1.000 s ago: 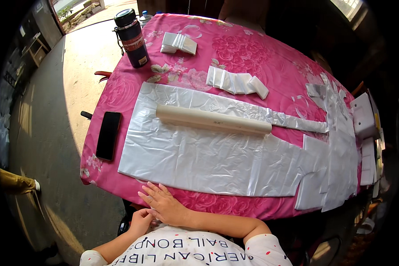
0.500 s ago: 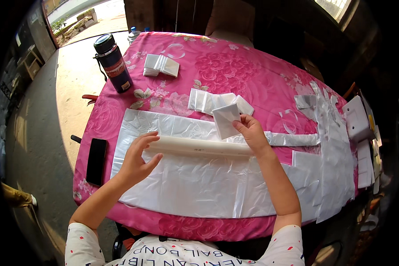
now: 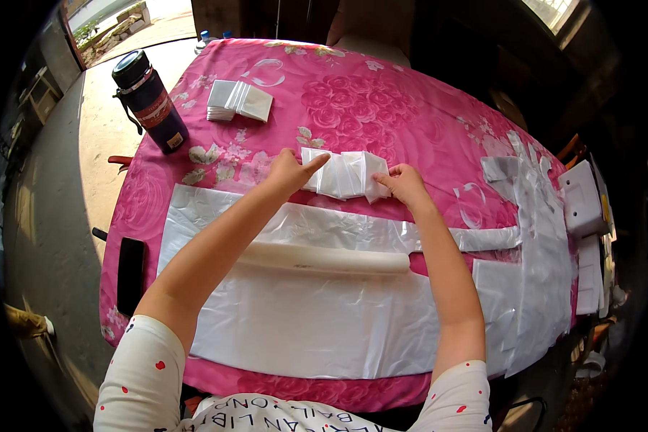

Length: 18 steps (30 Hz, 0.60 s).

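Note:
Mid-table lies a row of overlapping folded white plastic squares. At its left end is my left hand, thumb laid over the top and fingers behind the edge. My right hand pinches the right end of the same row, a folded square between thumb and fingers. Closer to me, a long pale tube rests across a spread white plastic sheet. My left forearm crosses above the tube's left end and hides it.
On the pink floral tablecloth stand a dark lidded flask and a second stack of folded squares. A black phone lies at the left edge. Torn plastic strips and a white box are at the right.
My right hand has brought its folded square back onto the row. My left hand has left the tube and reached forward to the row's left end. The view has shifted slightly.

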Tool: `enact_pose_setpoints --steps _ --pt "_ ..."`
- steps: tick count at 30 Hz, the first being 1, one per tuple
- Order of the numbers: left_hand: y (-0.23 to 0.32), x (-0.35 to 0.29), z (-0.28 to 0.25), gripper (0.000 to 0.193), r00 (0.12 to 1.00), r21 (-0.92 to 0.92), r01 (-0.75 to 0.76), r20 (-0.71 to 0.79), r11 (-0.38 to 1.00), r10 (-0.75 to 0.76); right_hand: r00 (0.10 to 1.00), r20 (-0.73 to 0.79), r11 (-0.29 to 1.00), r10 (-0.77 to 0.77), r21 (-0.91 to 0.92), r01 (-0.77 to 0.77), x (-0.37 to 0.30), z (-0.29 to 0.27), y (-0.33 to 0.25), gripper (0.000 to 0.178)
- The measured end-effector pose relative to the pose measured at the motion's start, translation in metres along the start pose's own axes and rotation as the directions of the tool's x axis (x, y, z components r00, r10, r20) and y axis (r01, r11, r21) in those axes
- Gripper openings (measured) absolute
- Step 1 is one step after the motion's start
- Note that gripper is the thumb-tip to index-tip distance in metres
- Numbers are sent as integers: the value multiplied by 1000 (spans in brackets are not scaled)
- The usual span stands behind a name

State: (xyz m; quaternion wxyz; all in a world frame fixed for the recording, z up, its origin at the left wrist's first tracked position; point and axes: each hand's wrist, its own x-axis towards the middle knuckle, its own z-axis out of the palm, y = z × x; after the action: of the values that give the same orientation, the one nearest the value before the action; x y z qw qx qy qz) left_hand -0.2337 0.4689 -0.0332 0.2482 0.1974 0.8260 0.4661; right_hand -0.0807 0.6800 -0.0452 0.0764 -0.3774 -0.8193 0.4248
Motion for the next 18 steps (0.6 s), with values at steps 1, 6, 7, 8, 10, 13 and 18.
enact_pose_setpoints --steps 1,6,7,8,10,13,18 --pt "8 -2 1 71 999 2 15 29 1000 -15 999 36 999 30 10 -30 -5 8 -12 44" --pt "16 3 25 74 996 321 -78 -25 944 91 989 128 991 -68 126 52 -14 41 -36 43" --pt "17 -2 26 66 988 281 -122 -58 952 144 989 90 990 -120 91 112 -23 44 -49 43" --pt "17 -7 27 62 989 171 -113 -79 979 128 983 53 984 -173 53 171 -29 46 -58 42" --pt "32 -26 33 54 990 -64 -119 -83 991 113 953 -72 955 -296 -20 295 -25 47 -47 48" --pt "29 -49 27 38 956 -392 -291 -140 873 256 957 -75 931 -279 223 289 -60 48 -82 68" --pt "20 -132 -6 34 876 -571 -450 -133 686 464 867 -98 664 -489 603 443 -166 46 -112 90"
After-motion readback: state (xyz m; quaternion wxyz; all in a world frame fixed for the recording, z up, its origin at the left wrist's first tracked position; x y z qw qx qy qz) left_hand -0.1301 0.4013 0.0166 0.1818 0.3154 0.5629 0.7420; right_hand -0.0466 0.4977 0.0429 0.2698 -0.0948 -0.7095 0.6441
